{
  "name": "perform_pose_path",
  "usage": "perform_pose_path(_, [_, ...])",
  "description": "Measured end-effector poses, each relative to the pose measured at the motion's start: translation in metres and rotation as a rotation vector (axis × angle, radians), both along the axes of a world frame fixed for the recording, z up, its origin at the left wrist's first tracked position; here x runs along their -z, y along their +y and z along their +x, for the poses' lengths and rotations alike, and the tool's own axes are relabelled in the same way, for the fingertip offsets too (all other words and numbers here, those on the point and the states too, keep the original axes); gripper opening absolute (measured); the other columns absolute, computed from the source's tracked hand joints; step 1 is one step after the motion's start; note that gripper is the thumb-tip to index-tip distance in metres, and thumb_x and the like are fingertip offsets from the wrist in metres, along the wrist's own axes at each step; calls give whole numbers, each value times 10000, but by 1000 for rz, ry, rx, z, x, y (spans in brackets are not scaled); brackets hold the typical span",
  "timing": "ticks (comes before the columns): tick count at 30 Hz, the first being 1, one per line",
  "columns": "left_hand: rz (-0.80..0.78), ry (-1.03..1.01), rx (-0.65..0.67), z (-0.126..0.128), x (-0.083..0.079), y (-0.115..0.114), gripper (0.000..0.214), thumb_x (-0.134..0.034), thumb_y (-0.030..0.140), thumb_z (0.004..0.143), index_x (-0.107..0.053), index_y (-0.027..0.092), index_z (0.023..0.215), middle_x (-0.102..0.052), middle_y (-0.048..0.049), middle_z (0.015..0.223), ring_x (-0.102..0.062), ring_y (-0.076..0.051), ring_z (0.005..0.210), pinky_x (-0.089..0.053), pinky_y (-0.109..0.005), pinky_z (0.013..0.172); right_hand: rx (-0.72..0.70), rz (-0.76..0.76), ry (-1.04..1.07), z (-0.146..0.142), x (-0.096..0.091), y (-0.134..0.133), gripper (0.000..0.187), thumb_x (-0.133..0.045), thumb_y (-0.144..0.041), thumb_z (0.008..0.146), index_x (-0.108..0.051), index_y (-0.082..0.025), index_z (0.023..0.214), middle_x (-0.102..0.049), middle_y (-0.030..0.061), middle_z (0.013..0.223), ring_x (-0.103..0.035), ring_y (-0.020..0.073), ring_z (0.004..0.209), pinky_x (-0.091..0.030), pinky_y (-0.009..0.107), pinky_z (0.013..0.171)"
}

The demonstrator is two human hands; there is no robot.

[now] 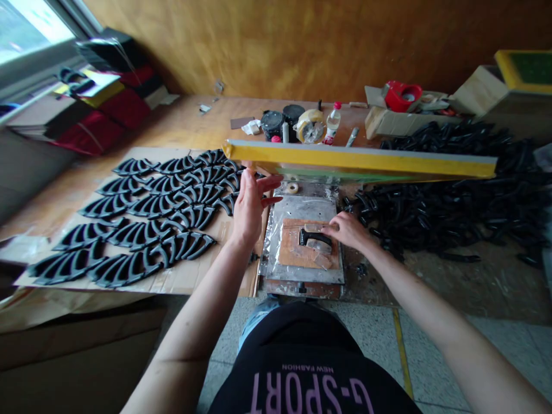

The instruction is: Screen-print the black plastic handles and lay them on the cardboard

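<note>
Two bare hands work at a wooden bench. The left hand, fingers spread apart, sits open just below a long yellow-edged screen frame at twelve o'clock. The right hand rests its fingertips on a curved black plastic piece on a brown board; whether it grips, I cannot tell. More black pieces heap at two o'clock.
</note>
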State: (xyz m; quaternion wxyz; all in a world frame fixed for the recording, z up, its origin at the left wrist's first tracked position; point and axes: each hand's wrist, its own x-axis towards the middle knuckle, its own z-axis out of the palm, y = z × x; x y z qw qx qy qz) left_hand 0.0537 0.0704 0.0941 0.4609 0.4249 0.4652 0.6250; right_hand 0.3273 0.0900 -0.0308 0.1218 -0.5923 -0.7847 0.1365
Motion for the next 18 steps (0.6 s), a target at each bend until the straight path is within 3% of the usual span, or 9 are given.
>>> perform_pose_path(3, [-165, -54, 33, 12, 26, -19, 586, -388, 658, 895, -452, 223, 1282, -685, -104, 1119, -680, -189, 944, -555, -262, 666, -121, -36, -141, -36, 22, -27, 245, -649, -394, 861, -662, -149, 857, -671, 124, 962, -591, 247, 968, -434, 322, 830])
perform_pose_path(7, [-702, -171, 403, 32, 86, -76, 585, -589, 624, 808, -562, 166, 1170, -689, -177, 1125, -693, -270, 938, -561, -305, 609, -13, -59, -74, -77, 15, -59, 202, -507, -326, 954, -598, -147, 979, -663, 138, 912, -600, 253, 913, -441, 339, 770])
perform_pose_path(9, [-771, -267, 394, 36, 109, -101, 501, -597, 585, 823, -588, 167, 1099, -691, -160, 1107, -695, -267, 958, -574, -323, 658, -147, -18, 62, -93, 8, -73, 159, -506, -306, 958, -588, -169, 961, -661, 113, 929, -591, 231, 939, -438, 322, 784])
perform_pose_path(11, [-776, -306, 252, 28, 123, -116, 409, -605, 531, 838, -589, 153, 993, -701, -129, 1013, -712, -241, 896, -573, -306, 655, -340, -30, 195, -93, 7, -76, 133, -507, -284, 962, -594, -194, 914, -662, 62, 926, -592, 186, 914, -435, 288, 785])
perform_pose_path(13, [-788, -242, 80, 4, 134, -124, 348, -617, 485, 837, -562, 149, 907, -696, -97, 920, -725, -221, 810, -564, -276, 606, -356, -59, 221, -69, 12, -63, 135, -504, -250, 960, -609, -204, 891, -664, 34, 929, -594, 159, 882, -432, 271, 783])
perform_pose_path(16, [-771, -75, -184, -52, 155, -136, 306, -575, 463, 864, -512, 164, 855, -676, -56, 833, -730, -205, 747, -572, -278, 599, -1, -47, -48, 5, 31, -23, 164, -490, -124, 909, -642, -182, 888, -661, 84, 973, -575, 201, 943, -424, 315, 818])
perform_pose_path(18, [-807, 43, -306, -91, 174, -145, 279, -506, 442, 900, -500, 169, 845, -674, -53, 790, -730, -198, 722, -587, -302, 626, 192, -129, -280, 61, 47, 1, 235, -461, -56, 866, -659, -182, 876, -651, 113, 966, -554, 233, 984, -420, 343, 816])
